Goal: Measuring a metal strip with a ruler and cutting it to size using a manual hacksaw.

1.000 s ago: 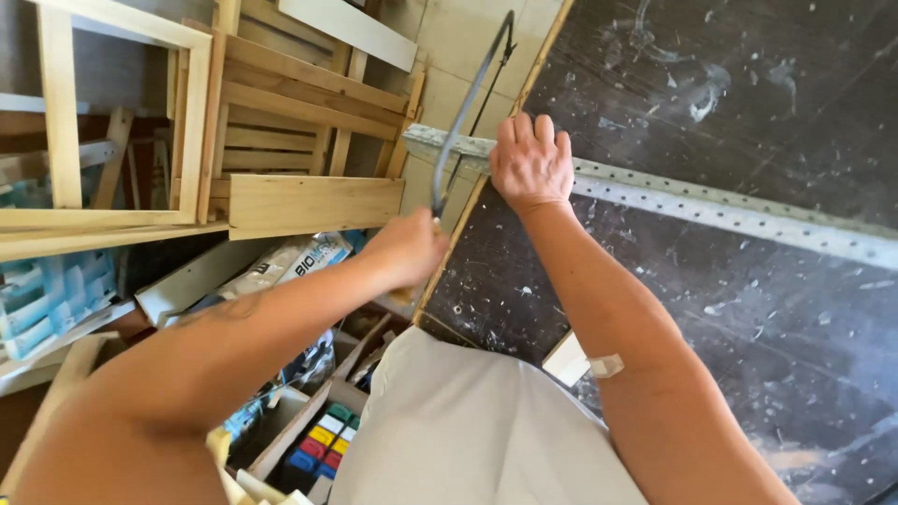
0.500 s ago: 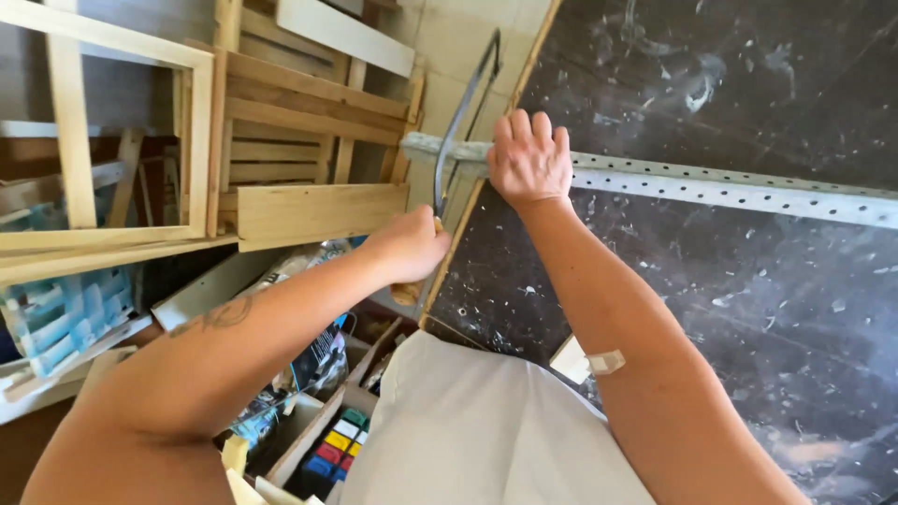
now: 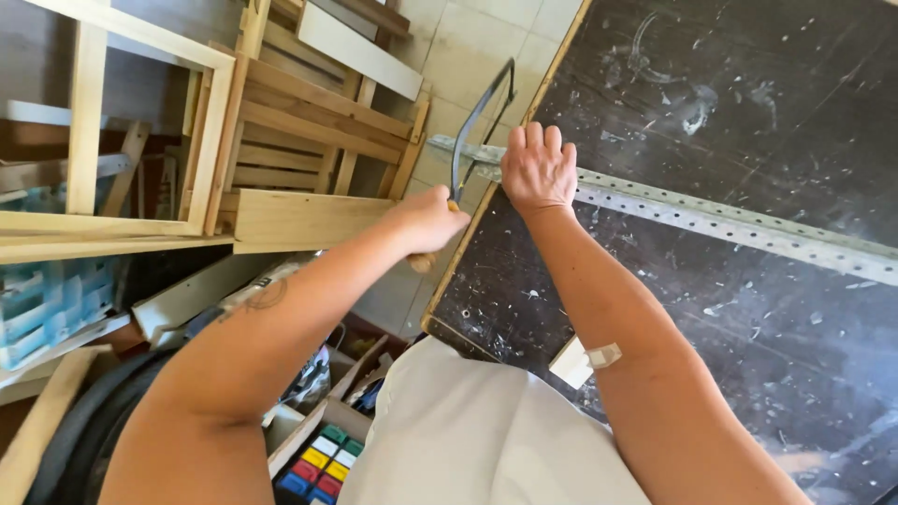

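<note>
So the left hand (image 3: 432, 217) is wrapped tight round the hacksaw (image 3: 477, 122) handle, and the right hand (image 3: 538, 168) is pressed flat on the perforated metal strip (image 3: 711, 220) at the tabletop (image 3: 748, 93) edge. Overhanging end's not off yet, so I'd guess mid-cut.

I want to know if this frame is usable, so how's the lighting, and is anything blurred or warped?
Head view: even daylight, no harsh glare; left hand on the hacksaw slightly soft; right hand on the perforated metal strip sharp; wide-angle lens bends the forearms and edges.
</note>
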